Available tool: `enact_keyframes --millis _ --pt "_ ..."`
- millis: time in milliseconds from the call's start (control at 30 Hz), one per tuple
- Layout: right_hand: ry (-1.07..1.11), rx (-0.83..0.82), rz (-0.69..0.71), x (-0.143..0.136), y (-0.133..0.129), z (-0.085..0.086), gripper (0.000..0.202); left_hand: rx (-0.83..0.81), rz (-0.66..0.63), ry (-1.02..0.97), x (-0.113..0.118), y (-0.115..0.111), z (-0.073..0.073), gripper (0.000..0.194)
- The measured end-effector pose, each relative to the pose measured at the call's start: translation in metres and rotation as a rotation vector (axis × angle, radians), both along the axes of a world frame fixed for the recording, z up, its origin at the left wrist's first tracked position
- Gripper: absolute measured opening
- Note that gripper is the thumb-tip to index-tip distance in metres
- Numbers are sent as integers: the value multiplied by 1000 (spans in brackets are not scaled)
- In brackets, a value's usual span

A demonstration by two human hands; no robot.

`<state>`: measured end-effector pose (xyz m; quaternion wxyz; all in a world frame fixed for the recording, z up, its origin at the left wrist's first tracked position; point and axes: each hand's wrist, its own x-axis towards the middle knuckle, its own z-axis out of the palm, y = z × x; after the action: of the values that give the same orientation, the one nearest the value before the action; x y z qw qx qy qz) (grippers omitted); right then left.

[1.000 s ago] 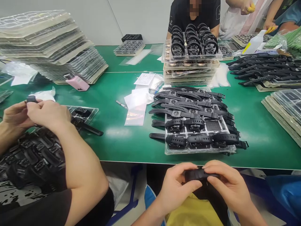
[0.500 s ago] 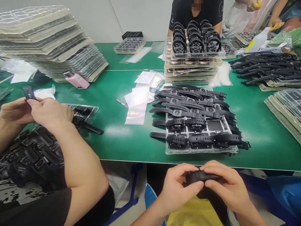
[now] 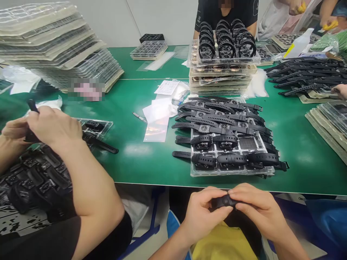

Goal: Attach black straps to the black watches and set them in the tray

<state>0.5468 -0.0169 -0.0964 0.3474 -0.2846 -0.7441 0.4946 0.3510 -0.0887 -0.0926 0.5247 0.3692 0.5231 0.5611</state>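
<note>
Below the table's front edge, my left hand (image 3: 204,213) and my right hand (image 3: 260,209) pinch a black watch strap (image 3: 224,201) between thumbs and fingertips. The fingers cover much of it, so whether a watch body hangs on it is hidden. Just beyond my hands lies a clear tray (image 3: 230,173) of black watches. Straps with closed loops fill its front row, and two such watches (image 3: 203,141) sit in the row behind, beside an unfilled compartment (image 3: 248,143). Farther back, long open straps lie across the watches.
At left a co-worker's hands (image 3: 54,126) hold a black strap above piled watches. Tall tray stacks (image 3: 54,43) stand behind. Papers (image 3: 157,122) and a pen (image 3: 139,117) lie mid-table. Another tray stack (image 3: 221,79) holds looped watches before a person. More trays (image 3: 329,126) are at right.
My hands have shifted slightly, still holding the strap, which shows less to the right. The left co-worker's hands have turned their strap. Another person's hand has appeared at the right edge.
</note>
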Motion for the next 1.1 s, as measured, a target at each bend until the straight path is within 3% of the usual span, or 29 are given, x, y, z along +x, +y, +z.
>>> enact_keyframes --millis 267,467,633,733,800,900,1100 --pt "54 -17 -58 -10 -3 -3 18 3 -18 70 3 -1 -4 24" --pt "2 -75 -63 -15 -4 3 25 58 67 131 1 -3 -1 20" --pt "61 -283 -102 -11 -6 -1 23 180 -183 183 -17 -9 6 32" --pt "77 -411 -58 -5 -8 -2 30 319 -216 396 -30 -4 12 24" --pt "58 -444 -17 -1 -9 -2 32 464 -311 573 -36 2 17 16" --pt "6 -459 25 4 -10 -2 33 632 -453 773 -38 12 25 25" --pt "-42 -568 45 3 -12 -3 24 772 -502 1102 -36 13 30 33"
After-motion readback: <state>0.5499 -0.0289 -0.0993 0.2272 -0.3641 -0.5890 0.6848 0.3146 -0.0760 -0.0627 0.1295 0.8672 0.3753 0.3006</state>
